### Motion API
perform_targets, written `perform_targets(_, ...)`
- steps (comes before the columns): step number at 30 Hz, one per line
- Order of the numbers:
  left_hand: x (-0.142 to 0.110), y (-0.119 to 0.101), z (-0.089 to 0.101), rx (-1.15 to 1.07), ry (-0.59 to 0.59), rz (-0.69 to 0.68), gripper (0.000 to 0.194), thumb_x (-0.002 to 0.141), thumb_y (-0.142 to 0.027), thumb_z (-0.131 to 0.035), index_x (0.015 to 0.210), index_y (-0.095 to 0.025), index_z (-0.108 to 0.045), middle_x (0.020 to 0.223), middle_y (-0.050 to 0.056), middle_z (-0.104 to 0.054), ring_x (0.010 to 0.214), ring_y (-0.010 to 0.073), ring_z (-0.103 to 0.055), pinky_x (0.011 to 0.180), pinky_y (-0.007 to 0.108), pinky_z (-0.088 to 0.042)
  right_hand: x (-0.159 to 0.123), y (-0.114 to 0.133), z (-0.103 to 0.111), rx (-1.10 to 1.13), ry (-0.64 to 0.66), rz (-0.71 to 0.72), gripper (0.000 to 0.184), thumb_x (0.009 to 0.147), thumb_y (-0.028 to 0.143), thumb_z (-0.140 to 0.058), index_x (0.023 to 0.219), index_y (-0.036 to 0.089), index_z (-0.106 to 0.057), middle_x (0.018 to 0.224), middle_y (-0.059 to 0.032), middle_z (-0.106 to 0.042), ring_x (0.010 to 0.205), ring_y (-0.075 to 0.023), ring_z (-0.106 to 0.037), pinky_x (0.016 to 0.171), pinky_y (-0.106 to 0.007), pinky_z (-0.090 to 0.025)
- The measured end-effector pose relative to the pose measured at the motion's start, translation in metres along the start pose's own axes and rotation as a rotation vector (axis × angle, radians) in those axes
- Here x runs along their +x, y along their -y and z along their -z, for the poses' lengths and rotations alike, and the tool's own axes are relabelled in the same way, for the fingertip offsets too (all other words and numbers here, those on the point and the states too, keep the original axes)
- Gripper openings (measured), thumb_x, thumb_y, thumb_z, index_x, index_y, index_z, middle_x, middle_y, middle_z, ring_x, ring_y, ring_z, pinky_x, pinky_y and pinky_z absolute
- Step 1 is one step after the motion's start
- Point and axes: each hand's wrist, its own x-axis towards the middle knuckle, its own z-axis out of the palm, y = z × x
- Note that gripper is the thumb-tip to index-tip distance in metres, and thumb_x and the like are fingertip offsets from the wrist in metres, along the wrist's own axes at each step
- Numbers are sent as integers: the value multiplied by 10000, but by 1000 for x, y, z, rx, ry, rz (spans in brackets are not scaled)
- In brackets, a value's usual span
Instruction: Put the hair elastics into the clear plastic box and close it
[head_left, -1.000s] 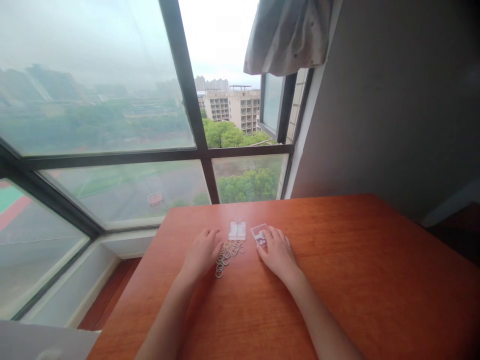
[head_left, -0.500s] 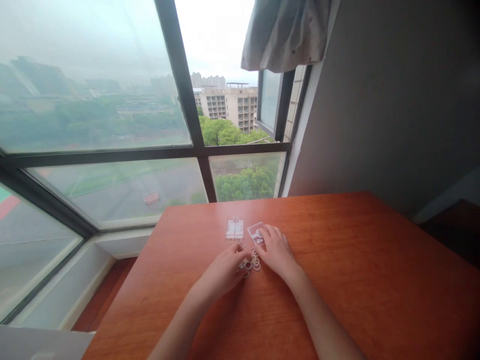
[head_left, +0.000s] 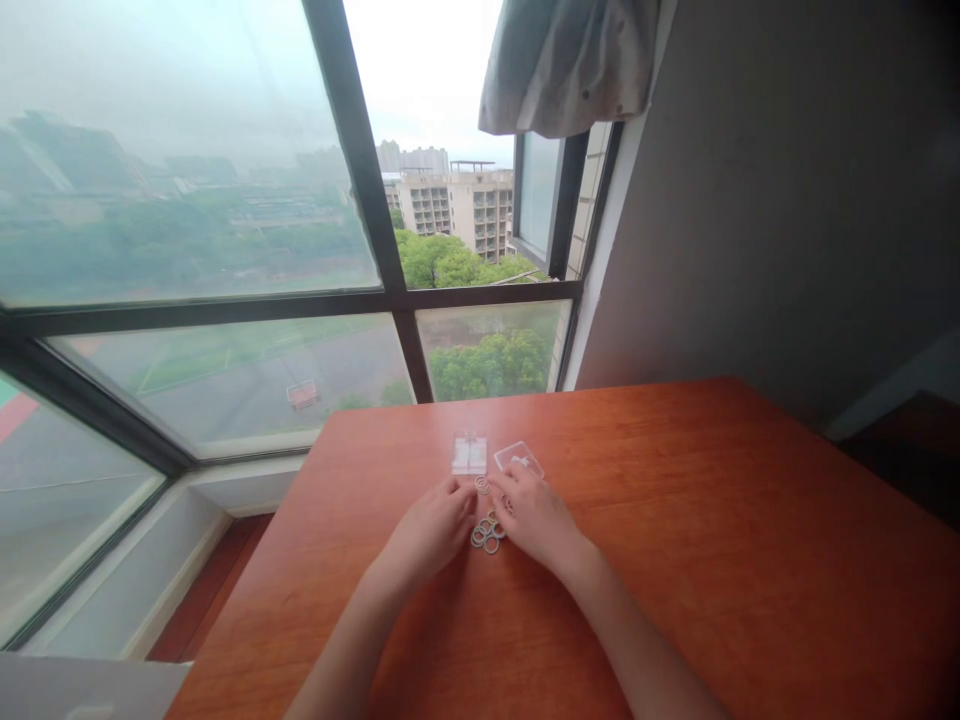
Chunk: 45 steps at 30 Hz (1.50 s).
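Several small pale rings (head_left: 487,534) lie in a loose cluster on the table between my hands. A few more rings (head_left: 482,485) sit just in front of a clear plastic box (head_left: 469,455). My left hand (head_left: 433,522) is left of the rings, fingers curled and pressed together at the tips; what they hold, if anything, is hidden. My right hand (head_left: 536,518) rests over the right side of the rings, thumb and fingers bent but apart, partly covering some. Beyond its fingers lies a second clear, shallow plastic piece (head_left: 521,457) with white bits in it.
The reddish-brown wooden table (head_left: 720,560) reaches out to both sides. Dark window frames (head_left: 300,305) stand behind and left of it. A curtain (head_left: 570,70) hangs at upper right, beside a grey wall (head_left: 765,220).
My right hand has come off the clear plastic piece and moved left onto the rings. My left hand has shifted slightly left and up, uncovering the ring cluster.
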Motion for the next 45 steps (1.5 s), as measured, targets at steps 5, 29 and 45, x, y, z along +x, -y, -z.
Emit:
perform_targets(5, -6, -10, 16, -99, 78, -43, 229, 899, -228, -405, 801, -186, -608, 903, 63, -554, 738, 157, -560, 703, 251, -433, -1, 18, -9, -106, 20, 29, 184, 894, 235, -500, 1056, 245, -587, 1089, -60, -573, 1006, -210, -534, 756, -271, -456)
perform_targets(29, -8, -13, 5, -226, 159, 0, 270, 710, -161, -584, 968, -230, -622, 787, -8, -677, 670, 159, -588, 576, 214, -359, -10, -6, 29, 275, 150, 8, 217, 861, 154, -472, 885, 194, -684, 869, -27, -704, 785, -143, -611, 684, -210, -380)
perform_targets(45, 2, -18, -4, -262, 66, -56, 188, 856, -223, -483, 944, -198, -648, 795, 28, -652, 694, 149, -579, 655, 229, -424, -8, -13, 17, 238, 261, -7, 180, 855, 166, -499, 870, 197, -676, 850, -27, -712, 775, -146, -634, 667, -208, -395)
